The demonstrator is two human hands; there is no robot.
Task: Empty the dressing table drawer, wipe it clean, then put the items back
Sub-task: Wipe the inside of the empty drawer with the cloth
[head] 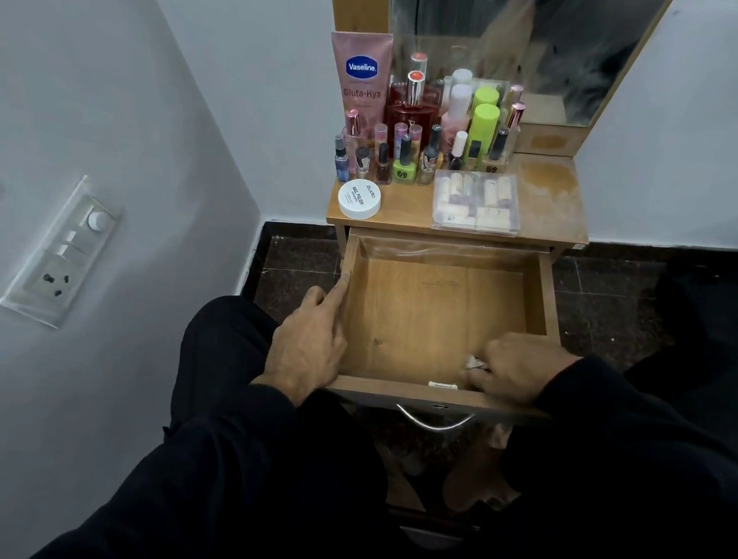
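The wooden drawer (436,313) is pulled out toward me and its floor is bare. My left hand (311,341) rests on the drawer's left wall, index finger stretched along the rim. My right hand (516,370) is inside the near right corner, gripping a small whitish wad of cloth or tissue (472,363) against the floor. On the table top (545,206) stand several bottles: a pink Vaseline tube (362,76), a red perfume bottle (411,107), nail polishes (403,165), a white round jar (359,198) and a clear plastic box (477,203) of small tubes.
A mirror (517,32) rises behind the table. A metal handle (434,421) is on the drawer front. The grey wall at left carries a switch and socket plate (63,254). Dark tiled floor (296,263) surrounds the table legs. My knees in dark trousers sit under the drawer.
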